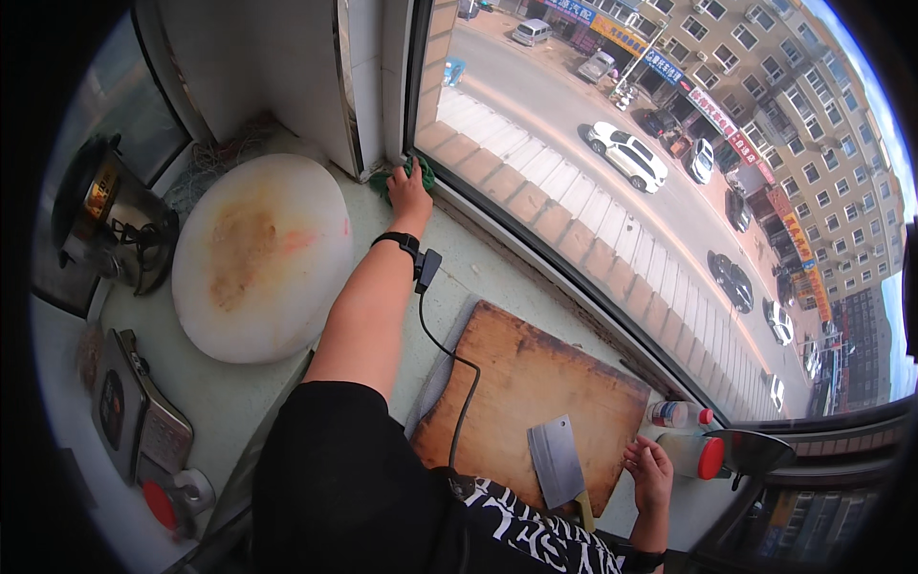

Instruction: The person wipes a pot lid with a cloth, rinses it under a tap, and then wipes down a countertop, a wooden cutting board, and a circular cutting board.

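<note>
My left hand point(410, 199) reaches far forward into the corner where the window frame point(410, 107) meets the wall. Its fingers press on a crumpled green cloth point(380, 185) on the pale green counter point(459, 265). A rectangular wooden cutting board point(502, 380) lies before me, with a grey cloth partly showing under its left edge. On the board rests a cleaver point(556, 459), its handle toward me. My right hand point(651, 463) hovers by the board's right edge, fingers loosely bent, and nothing shows in it.
A thick round white cutting board point(308, 215) stands left of my arm, beside a steel-and-black appliance point(118, 215). A scale point(165, 430) sits lower left. Red-lidded jars point(685, 455) and a dark pan point(753, 450) are at right. A cable point(473, 387) runs from my left wrist over the board.
</note>
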Action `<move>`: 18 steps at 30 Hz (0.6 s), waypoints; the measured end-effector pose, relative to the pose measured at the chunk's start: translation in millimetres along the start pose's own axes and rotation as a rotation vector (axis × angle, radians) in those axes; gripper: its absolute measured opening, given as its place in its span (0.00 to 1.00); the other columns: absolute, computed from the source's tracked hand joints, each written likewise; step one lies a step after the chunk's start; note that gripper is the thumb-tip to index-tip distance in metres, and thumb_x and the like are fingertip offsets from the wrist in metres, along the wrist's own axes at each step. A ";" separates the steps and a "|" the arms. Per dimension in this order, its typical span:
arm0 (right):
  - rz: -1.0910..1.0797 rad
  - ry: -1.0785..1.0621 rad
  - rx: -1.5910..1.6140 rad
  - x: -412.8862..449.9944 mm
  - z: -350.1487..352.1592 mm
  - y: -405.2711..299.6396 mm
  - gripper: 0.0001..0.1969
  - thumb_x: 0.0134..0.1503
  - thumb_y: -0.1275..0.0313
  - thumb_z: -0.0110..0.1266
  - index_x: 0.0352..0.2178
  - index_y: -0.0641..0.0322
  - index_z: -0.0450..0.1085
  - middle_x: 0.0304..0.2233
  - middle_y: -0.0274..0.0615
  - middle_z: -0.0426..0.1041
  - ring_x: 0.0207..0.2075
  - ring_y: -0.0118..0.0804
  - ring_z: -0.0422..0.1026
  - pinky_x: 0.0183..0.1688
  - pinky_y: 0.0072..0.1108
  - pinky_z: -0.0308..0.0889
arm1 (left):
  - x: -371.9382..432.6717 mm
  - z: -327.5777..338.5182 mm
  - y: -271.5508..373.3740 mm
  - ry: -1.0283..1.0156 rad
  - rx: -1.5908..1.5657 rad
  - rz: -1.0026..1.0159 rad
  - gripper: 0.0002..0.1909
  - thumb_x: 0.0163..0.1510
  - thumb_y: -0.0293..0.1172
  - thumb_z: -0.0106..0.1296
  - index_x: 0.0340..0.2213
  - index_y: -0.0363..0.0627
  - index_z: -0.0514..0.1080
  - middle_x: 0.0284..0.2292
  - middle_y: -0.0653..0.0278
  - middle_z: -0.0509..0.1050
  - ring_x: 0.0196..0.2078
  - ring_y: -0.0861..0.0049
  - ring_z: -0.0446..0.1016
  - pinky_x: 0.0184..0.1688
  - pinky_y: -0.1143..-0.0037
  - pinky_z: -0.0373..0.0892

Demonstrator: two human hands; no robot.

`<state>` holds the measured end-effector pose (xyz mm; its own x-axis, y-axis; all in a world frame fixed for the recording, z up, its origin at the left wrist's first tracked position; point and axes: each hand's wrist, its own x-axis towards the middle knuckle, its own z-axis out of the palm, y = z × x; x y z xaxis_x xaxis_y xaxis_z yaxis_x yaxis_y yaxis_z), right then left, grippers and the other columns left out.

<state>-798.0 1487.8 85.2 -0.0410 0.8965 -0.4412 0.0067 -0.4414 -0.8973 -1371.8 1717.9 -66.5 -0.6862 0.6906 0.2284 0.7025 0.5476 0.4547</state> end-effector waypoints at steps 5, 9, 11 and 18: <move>-0.004 -0.033 -0.031 3.1 -0.3 -3.1 0.14 0.57 0.71 0.42 0.44 0.66 0.62 0.36 0.39 0.69 0.36 0.27 0.69 0.37 0.17 0.65 | 9.5 -23.8 -9.7 -0.224 0.124 0.043 0.27 0.49 0.26 0.43 0.53 0.45 0.55 0.51 0.48 0.52 0.51 0.51 0.53 0.54 0.62 0.52; 0.003 -0.023 -0.012 -0.6 -4.4 -1.1 0.14 0.58 0.71 0.42 0.44 0.66 0.62 0.36 0.39 0.69 0.36 0.27 0.69 0.38 0.17 0.65 | -4.1 -20.6 34.4 -0.322 0.066 -0.154 0.29 0.50 0.32 0.43 0.53 0.40 0.53 0.53 0.47 0.49 0.51 0.47 0.52 0.55 0.62 0.50; -0.002 -0.027 -0.004 -1.5 -7.6 2.1 0.14 0.58 0.70 0.42 0.44 0.66 0.62 0.36 0.39 0.69 0.36 0.27 0.69 0.38 0.17 0.64 | -16.4 -13.1 64.6 -0.354 0.080 -0.251 0.33 0.48 0.36 0.47 0.52 0.31 0.51 0.53 0.44 0.47 0.53 0.49 0.49 0.53 0.64 0.56; -0.011 -0.037 0.076 -0.6 -23.6 14.4 0.15 0.58 0.71 0.41 0.45 0.67 0.61 0.37 0.40 0.69 0.37 0.28 0.69 0.39 0.18 0.65 | -114.0 -19.2 158.8 -0.614 -0.125 -0.175 0.35 0.49 0.33 0.44 0.53 0.26 0.44 0.54 0.36 0.40 0.56 0.46 0.41 0.56 0.59 0.47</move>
<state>-774.2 1481.8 72.3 -0.0777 0.8999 -0.4291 -0.0698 -0.4343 -0.8981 -1185.7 1717.1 -3.8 -0.5301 0.7605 -0.3749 0.5372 0.6433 0.5455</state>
